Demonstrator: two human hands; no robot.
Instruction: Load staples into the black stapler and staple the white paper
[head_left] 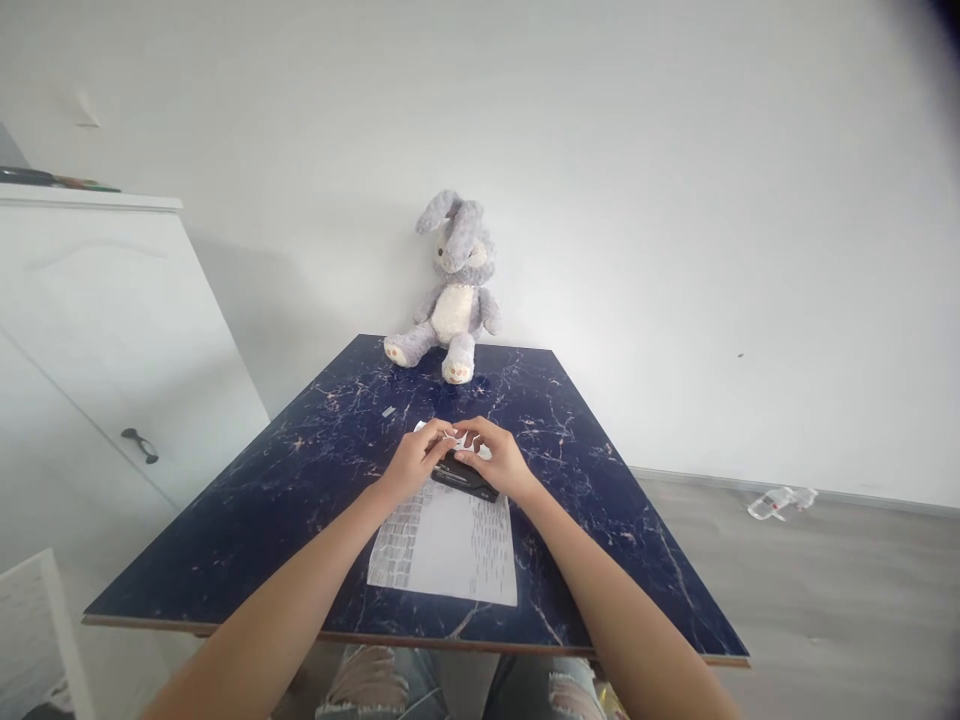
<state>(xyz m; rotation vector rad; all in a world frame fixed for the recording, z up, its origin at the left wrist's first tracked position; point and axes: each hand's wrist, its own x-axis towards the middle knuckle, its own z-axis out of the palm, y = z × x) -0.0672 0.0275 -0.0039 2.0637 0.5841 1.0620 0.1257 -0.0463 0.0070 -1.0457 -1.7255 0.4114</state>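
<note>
Over the upper part of a printed sheet of paper, my left hand and my right hand meet with bent fingers. Their fingertips pinch close together, and whatever small thing they hold is too small to make out. Just below the fingers a black, long object that looks like a stapler lies across the paper, its upper side partly covered by my right hand. Beyond my left hand a small grey strip rests on the table.
A grey plush rabbit sits at the far edge of the dark blue marbled table, against the wall. To the left stands a white cabinet with a dark handle. Clear plastic bottles lie on the floor at right.
</note>
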